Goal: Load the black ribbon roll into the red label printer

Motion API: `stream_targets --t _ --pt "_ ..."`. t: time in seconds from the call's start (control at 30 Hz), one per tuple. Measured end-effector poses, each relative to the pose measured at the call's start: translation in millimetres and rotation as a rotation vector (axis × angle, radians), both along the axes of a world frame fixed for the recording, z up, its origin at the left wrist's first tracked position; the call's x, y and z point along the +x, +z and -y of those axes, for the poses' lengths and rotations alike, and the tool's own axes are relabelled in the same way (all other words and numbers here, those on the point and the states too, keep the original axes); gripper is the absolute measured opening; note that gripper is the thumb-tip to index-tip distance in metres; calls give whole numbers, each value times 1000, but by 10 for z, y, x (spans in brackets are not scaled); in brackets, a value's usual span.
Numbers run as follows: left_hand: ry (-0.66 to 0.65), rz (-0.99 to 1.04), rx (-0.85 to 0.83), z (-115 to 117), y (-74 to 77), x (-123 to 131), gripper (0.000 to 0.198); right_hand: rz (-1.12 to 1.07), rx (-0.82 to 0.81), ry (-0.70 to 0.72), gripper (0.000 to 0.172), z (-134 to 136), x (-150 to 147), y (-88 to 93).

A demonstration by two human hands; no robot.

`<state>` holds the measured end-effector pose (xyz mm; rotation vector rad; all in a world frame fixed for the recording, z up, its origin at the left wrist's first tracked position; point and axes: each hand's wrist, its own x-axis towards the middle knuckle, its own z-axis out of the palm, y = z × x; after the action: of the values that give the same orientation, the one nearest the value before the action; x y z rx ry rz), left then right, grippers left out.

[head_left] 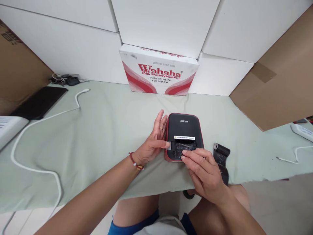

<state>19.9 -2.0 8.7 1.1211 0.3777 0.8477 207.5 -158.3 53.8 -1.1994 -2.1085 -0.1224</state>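
Observation:
A black label printer with red sides lies on the cloth in front of me, a white warning strip on its top. My left hand braces its left side, fingers stretched along the edge and thumb on a grey latch. In the printer's front opening sits a glossy dark film, crinkled and partly covered. My right hand has its fingertips pressed together on that film's right end. Beside my right hand lies a black ribbon roll with a loose tail, its lower part behind the hand.
A white-and-red Wahaha carton stands at the back against white panels. Brown cardboard boxes flank both sides. On the left are keys, a black flat object and a white cable; another cable lies right.

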Motion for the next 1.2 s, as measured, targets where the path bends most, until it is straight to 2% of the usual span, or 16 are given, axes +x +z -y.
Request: stream_targets --t 0.23,0.43,0.5,0.6,0.7,0.77,0.87,0.97,1.07,1.13,1.2 --pt "-44 31 -45 38 -22 34 115 -11 23 -1 46 -24 7 -10" --pt "-15 94 -4 23 -82 96 98 -21 89 -79 52 -32 -48 -9" --pt "12 95 -4 18 -95 112 95 -19 80 -90 47 -38 -58 46" --pt "39 66 11 10 -109 122 95 -131 -28 -56 31 -123 -14 209" --pt "33 50 26 1 -126 120 96 -204 -136 -83 22 -374 92 410" --pt "22 58 32 -7 -140 115 96 -84 -282 -127 21 -627 156 518" --pt "-1 56 31 -22 -168 105 95 294 -593 -219 23 -1031 162 598" --pt "-30 26 36 -36 -194 94 95 538 -720 -316 18 -1310 43 585" --pt "-22 14 47 -43 -205 88 93 577 -724 -354 10 -1348 -81 590" --pt "-20 9 44 -42 -202 85 92 563 -710 -360 11 -1214 -73 686" --pt "-31 9 31 -39 -193 81 92 443 -659 -326 17 -975 55 869"
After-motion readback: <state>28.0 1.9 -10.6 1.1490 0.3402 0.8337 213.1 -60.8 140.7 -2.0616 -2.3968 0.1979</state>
